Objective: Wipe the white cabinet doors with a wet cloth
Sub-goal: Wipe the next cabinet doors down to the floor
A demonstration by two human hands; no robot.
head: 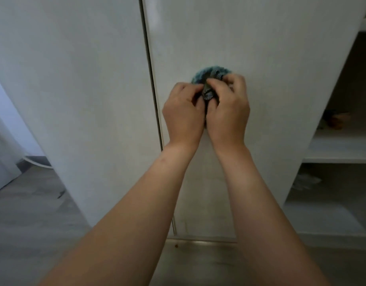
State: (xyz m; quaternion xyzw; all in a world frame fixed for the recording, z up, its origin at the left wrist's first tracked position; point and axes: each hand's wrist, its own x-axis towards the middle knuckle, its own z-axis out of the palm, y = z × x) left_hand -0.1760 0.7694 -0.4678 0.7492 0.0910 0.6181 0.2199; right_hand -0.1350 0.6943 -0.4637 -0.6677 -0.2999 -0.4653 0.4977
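Two tall white cabinet doors fill the view, the left door (79, 100) and the right door (260, 58), split by a dark vertical gap. A bunched blue and dark cloth (211, 76) is held in front of the right door, close to the gap. My left hand (183, 112) grips the cloth from the left with curled fingers. My right hand (229, 108) grips it from the right, fingertips pinching the folds. Most of the cloth is hidden behind both hands.
Open white shelves (341, 147) stand to the right of the doors, with small objects (334, 118) on one shelf and something pale (306, 180) below. Grey floor (29, 223) lies at the lower left, with a white cable (37, 164) near the wall.
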